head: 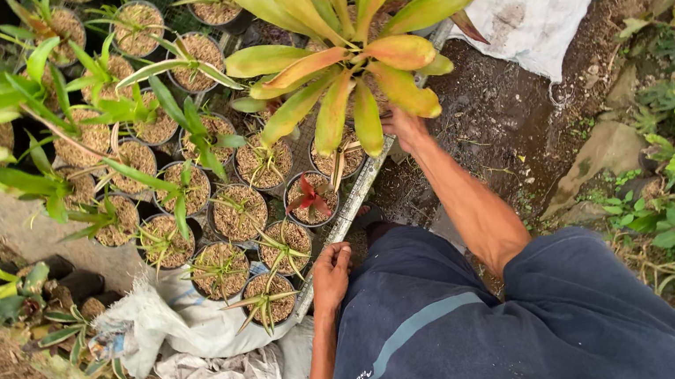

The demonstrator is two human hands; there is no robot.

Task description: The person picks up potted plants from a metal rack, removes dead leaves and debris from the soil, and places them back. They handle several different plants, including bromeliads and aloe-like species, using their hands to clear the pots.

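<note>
Right hand (407,127) under big yellow-orange bromeliad (347,45), grip hidden by leaves, cannot tell. Left hand (331,272) curled loosely on metal bench edge (356,195), beside small potted seedlings (239,213). Best lifting from base, not leaves; steadying against edge; keeping clear of seedlings.

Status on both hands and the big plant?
Left hand gripping pale edging strip. Right hand under large bromeliad, fingers hidden by leaves. Small potted plants crowd alongside.

There is one camera, worn on the person's head. It looks almost straight down, close over the left hand (331,275) and right hand (405,128), with potted plants (236,212) just beyond them.
</note>
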